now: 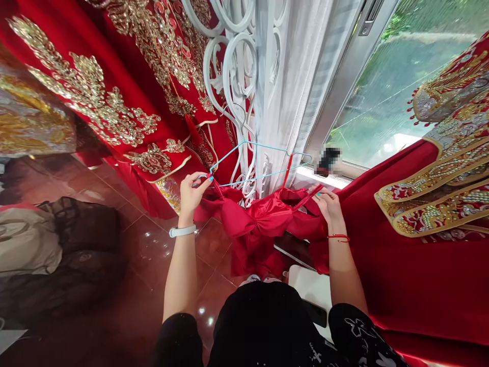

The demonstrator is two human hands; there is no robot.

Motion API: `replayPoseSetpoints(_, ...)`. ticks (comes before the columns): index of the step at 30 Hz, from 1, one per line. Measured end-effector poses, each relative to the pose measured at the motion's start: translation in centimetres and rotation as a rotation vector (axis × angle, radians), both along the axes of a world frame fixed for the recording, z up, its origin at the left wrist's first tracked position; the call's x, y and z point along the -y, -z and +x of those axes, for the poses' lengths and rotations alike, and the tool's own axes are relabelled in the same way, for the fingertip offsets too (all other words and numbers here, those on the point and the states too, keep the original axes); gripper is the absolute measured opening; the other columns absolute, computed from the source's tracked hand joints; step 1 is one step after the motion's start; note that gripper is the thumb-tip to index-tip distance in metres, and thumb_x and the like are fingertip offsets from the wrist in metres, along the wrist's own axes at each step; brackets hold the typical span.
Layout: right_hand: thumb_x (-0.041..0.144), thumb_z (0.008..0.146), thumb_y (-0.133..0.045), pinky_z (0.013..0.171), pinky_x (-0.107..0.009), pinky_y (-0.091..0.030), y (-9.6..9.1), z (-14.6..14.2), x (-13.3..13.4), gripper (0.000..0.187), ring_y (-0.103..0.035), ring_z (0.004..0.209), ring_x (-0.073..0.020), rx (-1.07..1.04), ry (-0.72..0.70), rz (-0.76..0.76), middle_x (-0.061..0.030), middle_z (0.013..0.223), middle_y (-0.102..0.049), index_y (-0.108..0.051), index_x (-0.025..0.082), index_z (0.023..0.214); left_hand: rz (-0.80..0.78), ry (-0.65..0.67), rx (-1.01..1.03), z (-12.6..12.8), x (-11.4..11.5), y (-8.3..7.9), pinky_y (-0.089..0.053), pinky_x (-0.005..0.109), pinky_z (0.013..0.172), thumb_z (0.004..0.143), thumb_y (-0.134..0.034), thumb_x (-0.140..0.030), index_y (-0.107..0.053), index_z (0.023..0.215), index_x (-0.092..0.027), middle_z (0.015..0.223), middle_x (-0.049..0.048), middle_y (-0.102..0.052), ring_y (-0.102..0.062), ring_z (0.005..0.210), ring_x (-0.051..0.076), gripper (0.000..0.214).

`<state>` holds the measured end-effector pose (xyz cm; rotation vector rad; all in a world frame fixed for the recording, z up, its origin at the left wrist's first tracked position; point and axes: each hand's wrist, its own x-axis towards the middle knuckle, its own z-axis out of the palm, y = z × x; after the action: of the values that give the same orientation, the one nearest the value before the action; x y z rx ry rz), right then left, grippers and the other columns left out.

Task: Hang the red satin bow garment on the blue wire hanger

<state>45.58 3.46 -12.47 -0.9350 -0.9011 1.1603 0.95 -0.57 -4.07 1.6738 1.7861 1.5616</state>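
Since the red dress (263, 216) seems cut from soft, satiny cloth, it would probably handle as light and limp, apt to slide or fold over itself rather than hold a shape. It hangs in front of the person's body, below a light blue hanger (265, 147), its lower folds dropping toward the tiled floor (153, 250). Its narrow straps look like the surest places to take hold; squeezing the gathered bodice would likely crease it.

The left hand (191, 194) is pinched closed, thumb against fingers, at one strap and the near end of the hanger; how much of each it grips cannot be told. The right hand (329, 205) pinches the other strap (307, 198) between thumb and fingers, apart from the hanger's other end. The hanger looks thin and light, and a red ribbon (288, 169) loops over its bar; whether its hook catches on anything is unclear.

Just beyond, white scrollwork (240, 56) offers curled edges that could snag cloth. Gold-trimmed red garments (103, 97) crowd in on the left and beaded ones (431, 201) on the right, so sideways room looks tight. A white seat (301, 278) with a phone (315, 312) on it stands below the right forearm. The more open room is over the floor at the left, short of a dark bag (89, 239).
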Motion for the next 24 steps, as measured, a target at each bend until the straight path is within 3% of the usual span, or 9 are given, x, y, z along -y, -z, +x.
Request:
replayPoseSetpoints(3,0.038,0.057,-0.093,0.101,-0.046,-0.06,-1.6,-1.0,-0.7,0.036,-0.077,0.09,-0.0225,0.067,0.201,0.127,-0.0021,0.089,-0.081,-0.079,0.022,0.086,0.0,0.006,0.007,-0.2,-0.3,-0.1,-0.036,0.031,0.07,0.077,-0.075,-0.034,-0.074,0.081,-0.022,0.058,-0.0046,-0.043,-0.038,0.062,0.015,0.013)
replayPoseSetpoints(5,0.044,0.06,-0.092,0.1,-0.046,-0.06,-3.1,-1.7,-1.7,0.041,-0.077,0.092,-0.0232,0.143,0.219,0.179,-0.002,0.089,-0.081,-0.08,0.022,0.092,-0.01,0.008,0.017,-0.2,-0.6,-0.2,-0.037,0.031,0.071,0.076,-0.076,-0.034,-0.074,0.08,-0.021,0.058,-0.0049,-0.044,-0.038,0.061,0.014,0.013)
replayPoseSetpoints(11,0.059,0.073,-0.083,0.095,-0.041,-0.062,-7.7,-3.0,-4.4,0.049,-0.077,0.101,-0.0225,0.255,0.065,0.295,-0.0036,0.094,-0.081,-0.079,0.022,0.105,-0.025,0.039,0.072,-0.3,-1.1,-0.4,-0.038,0.031,0.071,0.073,-0.076,-0.032,-0.072,0.076,-0.021,0.058,-0.0043,-0.046,-0.039,0.062,0.014,0.012)
replayPoseSetpoints(17,0.05,0.073,-0.085,0.093,-0.04,-0.062,-11.7,-4.7,-5.7,0.034,-0.077,0.096,-0.0249,0.496,-0.057,0.378,-0.0035,0.086,-0.08,-0.082,0.021,0.09,-0.037,0.061,0.085,-0.5,-1.0,-0.4,-0.038,0.031,0.069,0.071,-0.075,-0.034,-0.073,0.077,-0.021,0.056,-0.0042,-0.045,-0.039,0.061,0.014,0.014)
replayPoseSetpoints(21,0.046,0.072,-0.083,0.084,-0.04,-0.061,-12.9,-5.6,-6.2,0.029,-0.075,0.087,-0.0258,0.65,-0.113,0.382,-0.0031,0.08,-0.078,-0.081,0.018,0.082,-0.009,0.048,0.091,-0.1,-0.9,-0.2,-0.039,0.031,0.07,0.07,-0.074,-0.037,-0.073,0.076,-0.021,0.058,-0.0034,-0.046,-0.041,0.063,0.015,0.016)
replayPoseSetpoints(24,0.037,0.072,-0.08,0.09,-0.041,-0.058,-12.7,-5.8,-5.9,0.026,-0.074,0.088,-0.0238,0.753,-0.132,0.382,-0.0046,0.087,-0.078,-0.077,0.018,0.089,0.011,0.015,0.104,0.0,-0.5,0.0,-0.041,0.03,0.071,0.07,-0.075,-0.038,-0.072,0.078,-0.021,0.062,-0.003,-0.047,-0.042,0.064,0.014,0.019)
